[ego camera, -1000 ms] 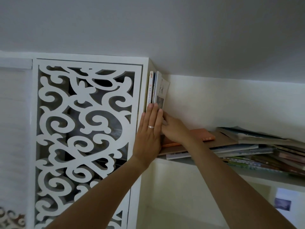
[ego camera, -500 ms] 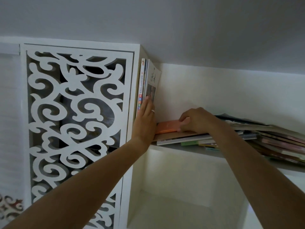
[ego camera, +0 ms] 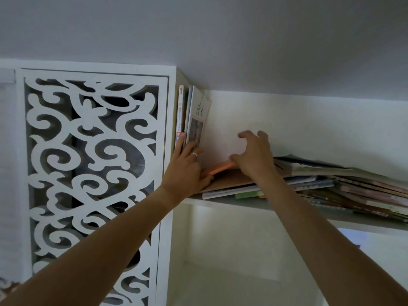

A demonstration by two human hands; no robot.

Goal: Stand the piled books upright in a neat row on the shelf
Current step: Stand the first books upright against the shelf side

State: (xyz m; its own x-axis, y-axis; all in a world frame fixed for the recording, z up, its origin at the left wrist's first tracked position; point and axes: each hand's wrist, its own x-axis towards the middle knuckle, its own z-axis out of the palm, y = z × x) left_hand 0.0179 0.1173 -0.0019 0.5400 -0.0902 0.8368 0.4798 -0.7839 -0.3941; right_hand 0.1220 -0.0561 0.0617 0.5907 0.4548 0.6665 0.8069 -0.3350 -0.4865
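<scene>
A few thin books point(ego camera: 195, 111) stand upright at the left end of the high white shelf point(ego camera: 229, 203), against its side wall. My left hand point(ego camera: 187, 168), a ring on one finger, presses flat against their lower spines with straight fingers. To the right lies a flat pile of books and magazines point(ego camera: 331, 184). My right hand point(ego camera: 254, 157) grips an orange book point(ego camera: 218, 170) on top of that pile, fingers curled over its upper edge and thumb lower down. The book is tipped up off the pile, its pale face turned towards me.
A white carved lattice panel point(ego camera: 92, 151) fills the left side beside the shelf. The ceiling hangs close above the upright books. Below the shelf is an open white compartment point(ego camera: 220, 261). The pile runs on to the right edge of the view.
My right hand left the upright books, moved right onto the orange book and has tipped it up off the pile. My left hand stayed pressed against the standing books.
</scene>
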